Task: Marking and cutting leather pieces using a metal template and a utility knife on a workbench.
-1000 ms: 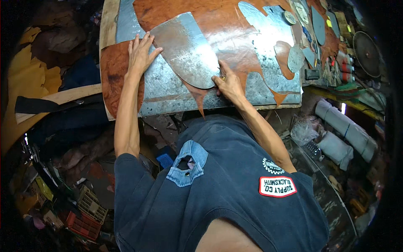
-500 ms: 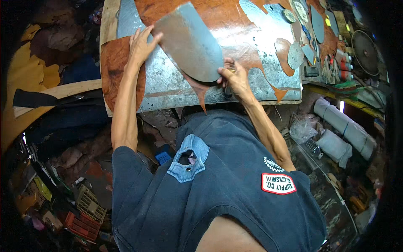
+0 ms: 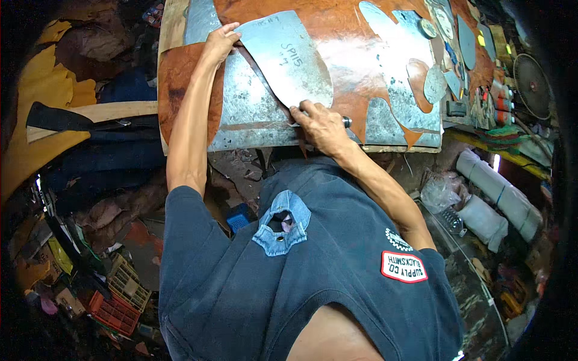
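brown leather panel [image 3: 185, 99] sits along the left edge of the table [image 3: 250, 132]. left hand [image 3: 220, 45] is just past it, at the far left corner of the metal template [image 3: 292, 63], can't tell if it's pinching. template's between both hands, back from the table's near edge, long axis slanting far left to near right. right hand [image 3: 324, 127] is at the rounded end, wrapped round a dark-handled tool [image 3: 347, 122].

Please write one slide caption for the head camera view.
Left hand and right hand, gripping a dark tool, at opposite ends of a metal template over brown leather.

Metal template [image 3: 289, 67] now marked face up
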`<state>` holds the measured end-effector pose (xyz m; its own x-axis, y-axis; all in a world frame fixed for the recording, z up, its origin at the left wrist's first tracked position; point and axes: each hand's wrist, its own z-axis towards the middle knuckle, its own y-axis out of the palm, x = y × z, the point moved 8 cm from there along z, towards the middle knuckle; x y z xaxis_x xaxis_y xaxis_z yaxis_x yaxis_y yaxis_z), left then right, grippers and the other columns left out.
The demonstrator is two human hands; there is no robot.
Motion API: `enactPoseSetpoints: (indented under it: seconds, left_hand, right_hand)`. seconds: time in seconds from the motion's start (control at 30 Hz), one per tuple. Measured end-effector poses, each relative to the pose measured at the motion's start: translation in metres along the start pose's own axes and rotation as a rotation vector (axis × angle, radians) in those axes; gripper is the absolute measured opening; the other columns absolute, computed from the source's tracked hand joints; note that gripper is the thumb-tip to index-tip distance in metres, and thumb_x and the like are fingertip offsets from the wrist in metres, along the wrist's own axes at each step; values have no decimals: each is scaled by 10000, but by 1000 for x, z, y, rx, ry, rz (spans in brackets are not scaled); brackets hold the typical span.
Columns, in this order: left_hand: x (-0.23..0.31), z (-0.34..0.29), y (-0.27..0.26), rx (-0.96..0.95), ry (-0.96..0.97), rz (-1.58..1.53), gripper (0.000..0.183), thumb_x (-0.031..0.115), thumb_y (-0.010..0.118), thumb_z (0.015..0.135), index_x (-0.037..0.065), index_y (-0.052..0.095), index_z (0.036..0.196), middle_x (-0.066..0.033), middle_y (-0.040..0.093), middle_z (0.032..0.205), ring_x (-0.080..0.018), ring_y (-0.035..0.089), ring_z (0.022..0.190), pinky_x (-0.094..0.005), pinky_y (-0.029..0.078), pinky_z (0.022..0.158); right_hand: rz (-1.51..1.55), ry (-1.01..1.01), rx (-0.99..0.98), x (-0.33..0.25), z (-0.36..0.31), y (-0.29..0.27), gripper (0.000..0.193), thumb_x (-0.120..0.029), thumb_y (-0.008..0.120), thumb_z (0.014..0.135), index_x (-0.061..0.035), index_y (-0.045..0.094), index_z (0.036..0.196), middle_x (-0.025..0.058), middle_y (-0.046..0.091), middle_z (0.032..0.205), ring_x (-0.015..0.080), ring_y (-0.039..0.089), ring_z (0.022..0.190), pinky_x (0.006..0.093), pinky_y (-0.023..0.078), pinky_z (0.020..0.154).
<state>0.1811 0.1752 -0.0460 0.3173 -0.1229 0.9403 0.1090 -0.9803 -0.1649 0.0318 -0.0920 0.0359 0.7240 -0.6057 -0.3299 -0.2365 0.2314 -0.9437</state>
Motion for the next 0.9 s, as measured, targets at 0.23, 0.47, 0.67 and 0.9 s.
enactPoseSetpoints:
  seconds: [0.23,0.47,0.67,0.9]
  left_hand:
    - [44,-37,-1,301,532,719,454,157,673,863,15,582,1285,-223,634,1196,-412,590,1121,-438,481,950]
    - [22,-71,23,260,536,1226,674,522,671,836,34,578,1291,-153,502,1409,-419,355,1361,-564,258,1107]
    - [16,-67,25,274,537,1183,706,547,669,837,34,567,1312,-156,471,1444,-415,316,1391,-583,210,1129]
    - [9,-65,21,248,516,1127,722,540,657,851,41,530,1357,-154,445,1471,-414,295,1405,-575,201,1137]
  right_hand:
    - [25,31,-61,3,0,8,427,-62,587,812,-79,569,1238,94,550,1036,279,619,905,386,562,700]
    - [157,325,-76,29,-22,9,542,-212,656,836,-108,446,1325,136,580,1006,352,645,885,468,534,686]
    - [123,595,-96,61,-41,2,646,-393,644,887,-29,431,1376,216,665,911,398,670,760,498,526,631]
    - [168,576,-14,58,-47,9,625,-402,636,892,-51,474,1384,228,671,937,398,674,764,488,529,625]
